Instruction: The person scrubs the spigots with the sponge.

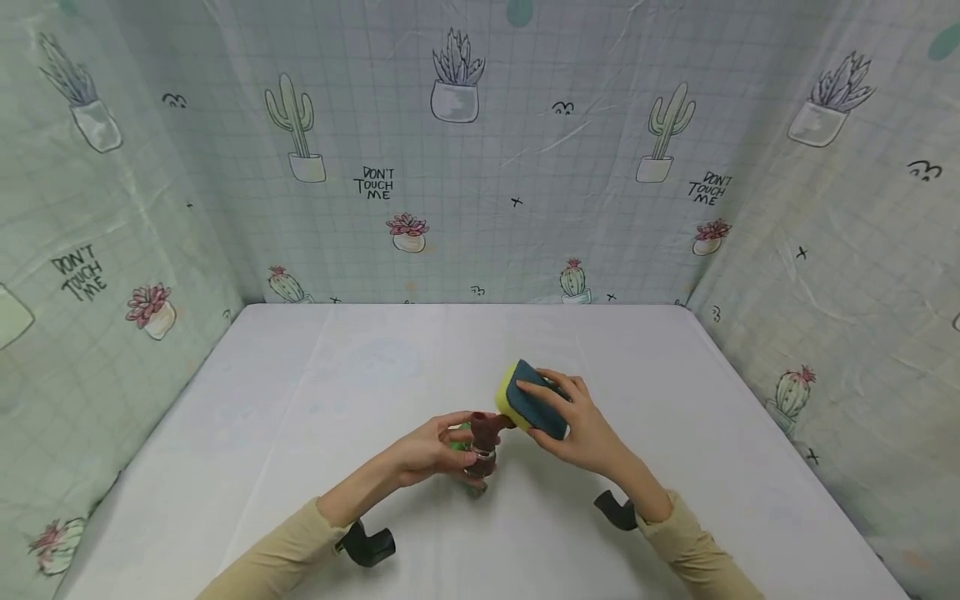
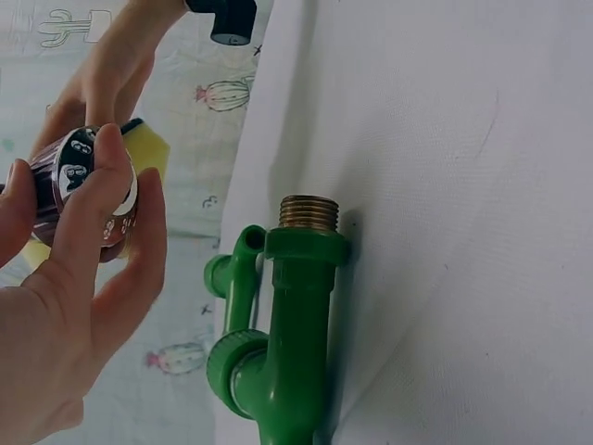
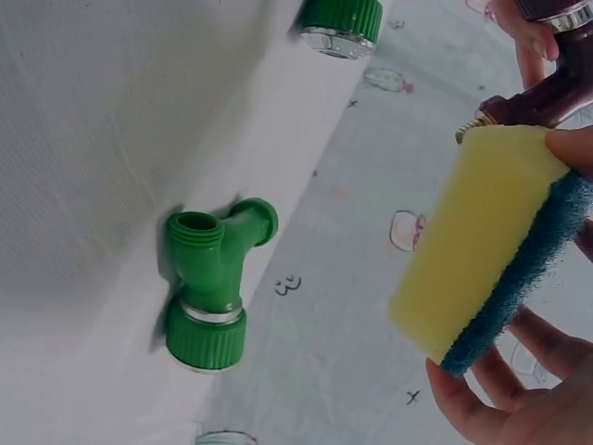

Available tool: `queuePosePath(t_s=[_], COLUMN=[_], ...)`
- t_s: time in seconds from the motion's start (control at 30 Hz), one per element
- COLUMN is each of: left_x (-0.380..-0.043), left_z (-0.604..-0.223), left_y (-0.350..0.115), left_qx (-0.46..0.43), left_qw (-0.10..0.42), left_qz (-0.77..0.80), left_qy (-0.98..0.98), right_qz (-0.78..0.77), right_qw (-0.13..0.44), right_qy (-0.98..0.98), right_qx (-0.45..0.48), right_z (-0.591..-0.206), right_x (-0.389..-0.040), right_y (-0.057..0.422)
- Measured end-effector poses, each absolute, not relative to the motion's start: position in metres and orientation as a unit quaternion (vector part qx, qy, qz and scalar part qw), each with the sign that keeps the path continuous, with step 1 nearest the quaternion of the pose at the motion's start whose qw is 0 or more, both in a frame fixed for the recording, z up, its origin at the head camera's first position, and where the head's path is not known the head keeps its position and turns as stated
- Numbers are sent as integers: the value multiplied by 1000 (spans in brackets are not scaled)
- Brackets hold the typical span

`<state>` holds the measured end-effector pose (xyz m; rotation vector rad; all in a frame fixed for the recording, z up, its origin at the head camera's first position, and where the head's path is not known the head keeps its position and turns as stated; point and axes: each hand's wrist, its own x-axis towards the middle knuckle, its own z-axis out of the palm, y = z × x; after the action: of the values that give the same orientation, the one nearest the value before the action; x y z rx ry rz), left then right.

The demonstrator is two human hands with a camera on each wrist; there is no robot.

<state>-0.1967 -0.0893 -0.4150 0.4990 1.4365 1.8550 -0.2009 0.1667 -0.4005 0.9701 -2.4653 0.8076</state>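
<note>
The left hand [image 1: 431, 450] grips a maroon tap fitting [image 1: 483, 428], thumb and fingers wrapped about its body, above the desk [image 1: 352, 375], roughly midway between the left and right edges and well apart from the far edge. The right hand [image 1: 583, 427] grasps a sponge [image 1: 534, 410], yellow with a dark blue layer, and holds its yellow part against the fitting's side arm, whose threaded tip shows in the right wrist view.

On the desk below, the left wrist view shows a green tap fitting [image 2: 301, 324] with a brass thread. The right wrist view shows a green branched piece [image 3: 208, 287] and, apart from it, a ribbed green end [image 3: 343, 19], cut off by the frame; whether these belong to the same fitting cannot be told. A patterned cloth [image 1: 480, 192] hangs behind the far edge.
</note>
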Motion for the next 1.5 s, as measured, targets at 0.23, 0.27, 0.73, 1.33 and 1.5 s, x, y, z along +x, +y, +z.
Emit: queuePosePath(t_s=[0.23,0.27,0.73,1.33,1.5], left_x=[-197,-197,-200,-202,-203], left_z=[-415,-415,-415,-419,-418], left_y=[-88,-88,-84,-88,-91], left_qx=[175,172,151,155,151], left_qw=[357,356,364,378,379], left_qz=[730,731,735,734,733], left_qy=[556,556,552,543,544], right_qz=[290,289,209,163,148], right_qw=[187,190,265,252,265], right_qy=[-869,-868,-844,-865,-866], right_qx=[354,357,416,403,397], right_z=[-403,-404,-399,-398,-399], right_x=[-201,-201,-192,-194,-199], right_y=[169,169,157,163,170])
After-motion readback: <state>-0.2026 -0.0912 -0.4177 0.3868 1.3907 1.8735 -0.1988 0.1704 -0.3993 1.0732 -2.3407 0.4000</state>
